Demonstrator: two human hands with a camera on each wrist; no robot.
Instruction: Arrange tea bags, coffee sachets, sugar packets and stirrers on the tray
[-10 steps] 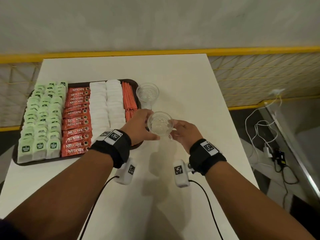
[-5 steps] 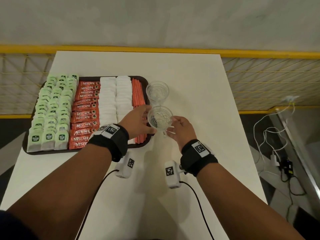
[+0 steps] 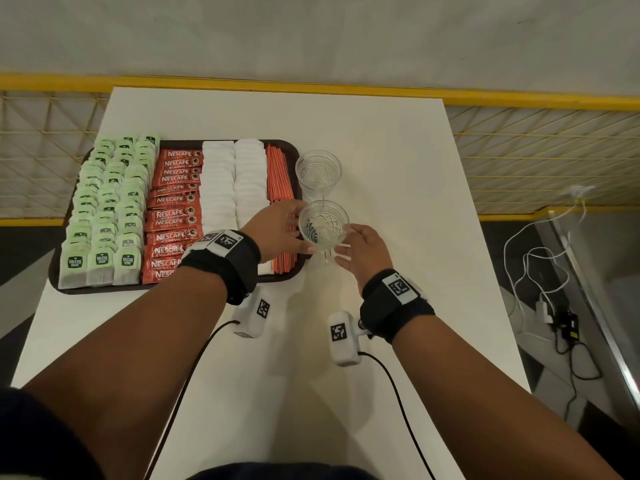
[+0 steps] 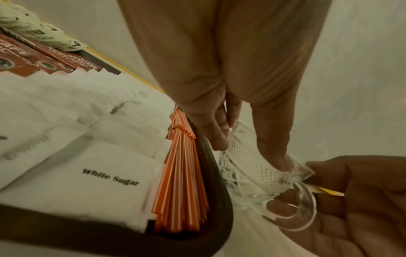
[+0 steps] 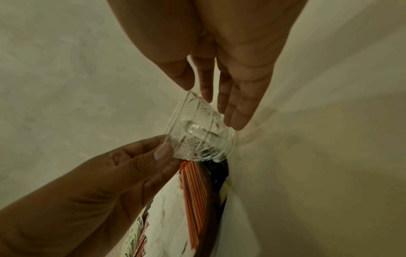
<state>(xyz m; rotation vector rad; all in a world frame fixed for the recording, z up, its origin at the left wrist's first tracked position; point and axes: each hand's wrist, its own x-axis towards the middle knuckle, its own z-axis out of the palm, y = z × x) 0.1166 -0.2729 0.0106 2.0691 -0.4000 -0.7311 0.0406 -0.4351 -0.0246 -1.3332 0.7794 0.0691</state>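
Note:
A dark tray (image 3: 104,289) on the left of the white table holds rows of green tea bags (image 3: 107,209), red coffee sachets (image 3: 175,209), white sugar packets (image 3: 233,181) and orange stirrers (image 3: 278,178). Just right of the tray's edge, a cut-glass cup (image 3: 323,225) is held between both hands. My left hand (image 3: 282,230) pinches it with thumb and fingers. My right hand (image 3: 360,251) grips the handle side (image 4: 303,205). The cup's base (image 5: 219,153) is at or just above the table. A second glass cup (image 3: 318,171) stands right behind it.
The table (image 3: 398,289) ends at a yellow railing (image 3: 519,98) in the back and drops to the floor on the right, where white and black cables (image 3: 554,299) lie. Wrist-camera cords trail over the near table.
Both hands have carried the cup a little farther forward and lower, closer to the second cup and beside the tray's right edge. Both grips are unchanged.

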